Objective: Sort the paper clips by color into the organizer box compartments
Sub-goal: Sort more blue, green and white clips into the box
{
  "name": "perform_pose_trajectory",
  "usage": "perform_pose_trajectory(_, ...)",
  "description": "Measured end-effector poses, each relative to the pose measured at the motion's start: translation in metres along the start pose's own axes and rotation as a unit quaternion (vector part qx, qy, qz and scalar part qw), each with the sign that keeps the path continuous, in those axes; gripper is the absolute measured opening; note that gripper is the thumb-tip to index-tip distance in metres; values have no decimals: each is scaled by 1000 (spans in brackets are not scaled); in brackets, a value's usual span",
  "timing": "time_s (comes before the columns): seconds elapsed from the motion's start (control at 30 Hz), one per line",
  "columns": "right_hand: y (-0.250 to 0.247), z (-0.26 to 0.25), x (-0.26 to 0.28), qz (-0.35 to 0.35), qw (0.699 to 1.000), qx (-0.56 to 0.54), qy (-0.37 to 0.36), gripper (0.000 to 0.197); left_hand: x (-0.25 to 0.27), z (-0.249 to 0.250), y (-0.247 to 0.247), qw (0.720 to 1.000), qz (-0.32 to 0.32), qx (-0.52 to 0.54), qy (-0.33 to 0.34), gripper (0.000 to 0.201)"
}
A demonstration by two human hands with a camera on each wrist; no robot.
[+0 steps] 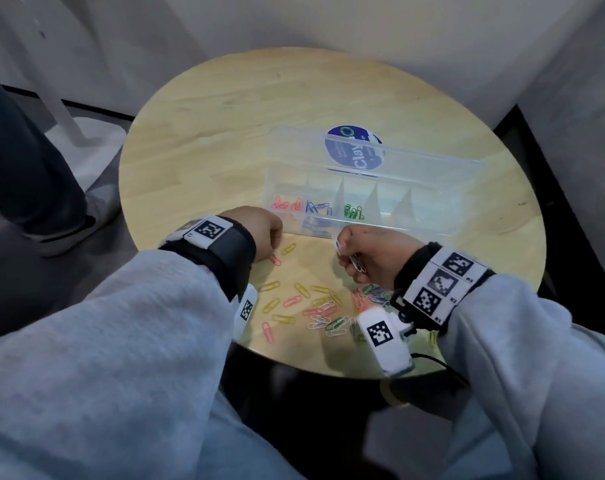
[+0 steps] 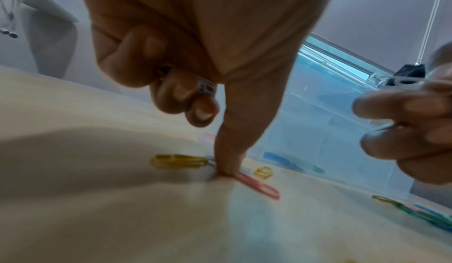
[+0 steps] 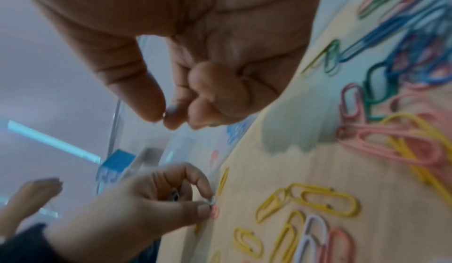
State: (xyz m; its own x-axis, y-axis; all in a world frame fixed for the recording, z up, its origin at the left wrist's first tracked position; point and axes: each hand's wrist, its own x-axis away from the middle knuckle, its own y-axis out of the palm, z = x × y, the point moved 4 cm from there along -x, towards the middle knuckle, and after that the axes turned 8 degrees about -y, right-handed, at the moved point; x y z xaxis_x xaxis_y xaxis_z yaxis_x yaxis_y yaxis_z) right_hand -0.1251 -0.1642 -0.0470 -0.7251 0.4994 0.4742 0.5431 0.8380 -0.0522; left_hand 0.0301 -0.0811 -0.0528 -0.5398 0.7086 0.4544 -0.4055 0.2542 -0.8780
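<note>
A clear organizer box [image 1: 398, 227] stands open mid-table, its lid [image 1: 415, 168] leaning back. Its left compartments hold red clips [image 1: 283, 203], blue clips [image 1: 316, 207] and green clips [image 1: 353, 212]. My left hand [image 1: 275, 250] reaches down to the table just in front of the box. Its thumb and forefinger pinch a white clip [image 3: 212, 202] lying beside a pink clip [image 2: 259, 186]. Its curled fingers hold more white clips [image 2: 206, 87]. My right hand [image 1: 342, 252] hovers to the right and grips several white clips [image 1: 358, 264]. Loose mixed clips [image 1: 315, 306] lie between my wrists.
The round wooden table [image 1: 207, 116] drops off close to my body. A tangled heap of coloured clips [image 1: 372, 293] sits under my right wrist. A round blue "Clay" label [image 1: 354, 147] shows through the lid. A person's leg and shoe [image 1: 65, 230] stand left of the table.
</note>
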Motion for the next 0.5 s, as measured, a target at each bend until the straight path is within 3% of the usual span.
perform_pose_trajectory(0.17,-11,13,6,45,992,-121,13,34,1,1,2,999,-36,0,-39,10)
perform_pose_trajectory(0.3,-14,19,7,67,987,-144,13,40,3,-1,1,997,-48,15,-62,21)
perform_pose_trajectory(0.5,-22,15,10,89,981,-170,-6,33,5,-2,-1,995,-64,22,-69,10)
